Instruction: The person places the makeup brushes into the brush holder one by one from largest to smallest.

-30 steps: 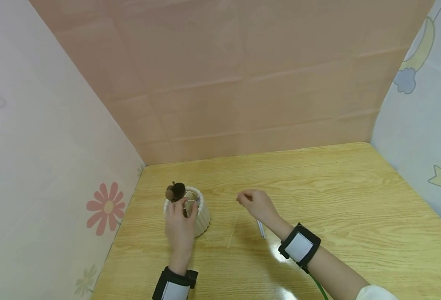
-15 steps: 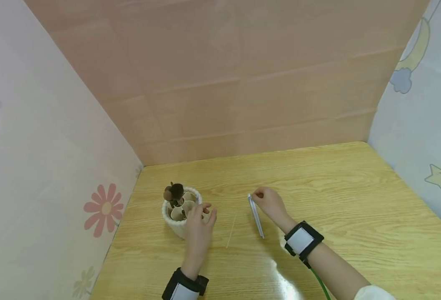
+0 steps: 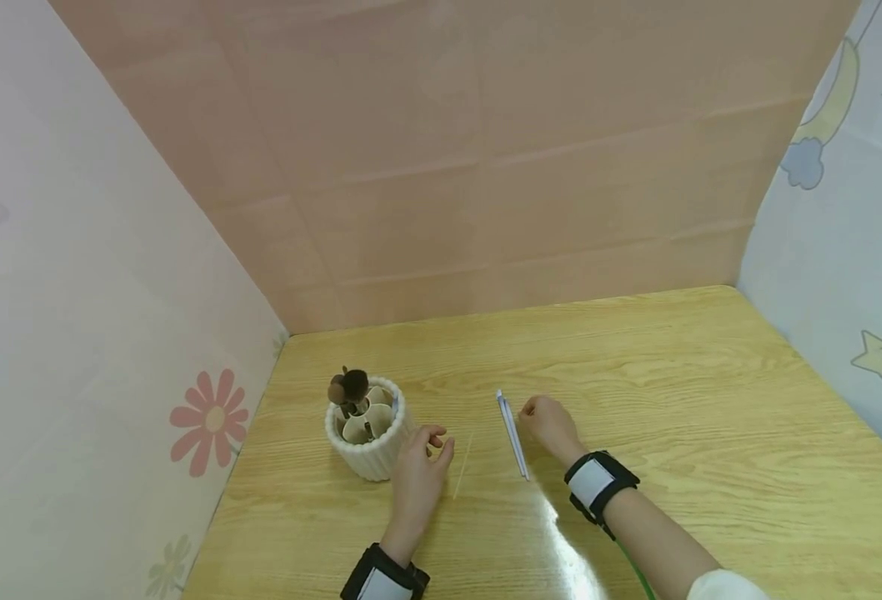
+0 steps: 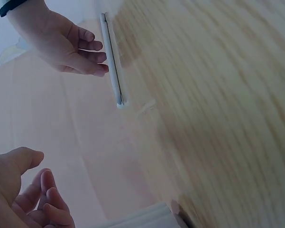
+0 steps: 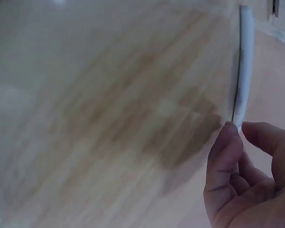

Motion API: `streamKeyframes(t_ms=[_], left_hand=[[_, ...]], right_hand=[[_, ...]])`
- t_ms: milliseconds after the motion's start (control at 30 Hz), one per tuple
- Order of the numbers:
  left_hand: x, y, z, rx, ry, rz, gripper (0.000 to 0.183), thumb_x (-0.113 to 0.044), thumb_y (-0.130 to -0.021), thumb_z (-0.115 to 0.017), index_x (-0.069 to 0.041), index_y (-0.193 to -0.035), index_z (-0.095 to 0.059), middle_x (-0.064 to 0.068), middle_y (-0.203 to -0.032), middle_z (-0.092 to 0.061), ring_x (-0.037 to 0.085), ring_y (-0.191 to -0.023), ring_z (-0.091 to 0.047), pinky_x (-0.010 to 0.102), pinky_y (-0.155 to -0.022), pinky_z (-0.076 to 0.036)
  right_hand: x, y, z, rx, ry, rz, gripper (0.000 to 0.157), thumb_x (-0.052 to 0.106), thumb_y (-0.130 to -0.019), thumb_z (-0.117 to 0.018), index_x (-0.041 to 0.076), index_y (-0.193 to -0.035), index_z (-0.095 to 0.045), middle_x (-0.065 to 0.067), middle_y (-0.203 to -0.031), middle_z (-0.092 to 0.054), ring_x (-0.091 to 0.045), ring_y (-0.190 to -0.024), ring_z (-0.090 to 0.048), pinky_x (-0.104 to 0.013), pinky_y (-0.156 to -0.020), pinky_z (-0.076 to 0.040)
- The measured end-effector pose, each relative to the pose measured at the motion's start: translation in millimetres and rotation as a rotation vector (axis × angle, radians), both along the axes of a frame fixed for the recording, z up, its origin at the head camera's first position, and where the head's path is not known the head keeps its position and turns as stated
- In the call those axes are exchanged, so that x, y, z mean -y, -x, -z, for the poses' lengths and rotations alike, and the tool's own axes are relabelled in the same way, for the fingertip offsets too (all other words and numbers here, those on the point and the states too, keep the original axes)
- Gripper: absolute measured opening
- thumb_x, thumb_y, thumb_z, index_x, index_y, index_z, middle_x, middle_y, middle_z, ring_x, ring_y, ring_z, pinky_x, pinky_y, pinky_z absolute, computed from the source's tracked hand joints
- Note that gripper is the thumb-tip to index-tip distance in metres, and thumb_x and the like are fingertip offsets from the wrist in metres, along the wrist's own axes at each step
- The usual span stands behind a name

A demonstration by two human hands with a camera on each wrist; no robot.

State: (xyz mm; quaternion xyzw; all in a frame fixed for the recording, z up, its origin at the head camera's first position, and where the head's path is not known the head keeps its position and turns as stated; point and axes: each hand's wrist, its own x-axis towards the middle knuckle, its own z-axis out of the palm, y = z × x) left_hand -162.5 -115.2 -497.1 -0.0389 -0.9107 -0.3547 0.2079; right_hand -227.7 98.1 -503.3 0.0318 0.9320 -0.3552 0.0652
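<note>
A white ribbed pen holder (image 3: 369, 454) with scalloped rim and several compartments stands on the left of the table (image 3: 636, 375). Two dark round-topped items (image 3: 348, 387) stick out of it. Beside its right side is my left hand (image 3: 417, 479), fingers loosely bent, nothing in them; in the left wrist view its thumb (image 4: 31, 156) is apart from the fingers. A slim white pen-like stick (image 3: 512, 435) lies on the table, further right. My right hand (image 3: 552, 427) is just right of it, loosely curled. In the right wrist view thumb and index finger are at the stick's (image 5: 244, 66) near end, a gap between them.
A thin pale line (image 3: 463, 467) lies on the table between left hand and stick. Printed walls rise at the left (image 3: 111, 292) and right (image 3: 824, 292), a brown-pink sheet (image 3: 486, 167) behind. A green cable (image 3: 632, 567) trails from the right wrist strap.
My left hand has moved out of the pen holder to the right and nearer. The right hand has shifted right, away from over the stick, uncovering it, and slightly nearer me.
</note>
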Motion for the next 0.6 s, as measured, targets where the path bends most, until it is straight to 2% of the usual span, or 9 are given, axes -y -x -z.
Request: streamKeyframes(t_ms=[333,600], left_hand=[[0.7,1.2,0.3,0.026,-0.019,-0.003,0.013,-0.018,-0.084,-0.072,-0.01,-0.093,-0.069,-0.003,-0.077,-0.061,0.008,-0.068,-0.049,0.02,-0.061,-0.04],[1.4,1.5,1.7,0.038,-0.019,-0.004,0.013,-0.018,-0.085,-0.072,-0.008,-0.093,-0.069,-0.003,-0.077,-0.061,0.009,-0.068,-0.049,0.021,-0.06,-0.039]], right_hand=[[4.5,2.0,6.3,0.033,-0.028,0.018,0.024,0.025,-0.089,-0.065,0.001,-0.087,-0.068,-0.005,-0.073,-0.064,-0.013,-0.057,-0.048,-0.022,-0.048,-0.035],[6.1,1.3,6.2,0.045,-0.051,0.0,0.017,0.019,-0.086,-0.065,0.002,-0.083,-0.068,-0.001,-0.067,-0.058,-0.011,-0.054,-0.044,-0.02,-0.046,-0.032]])
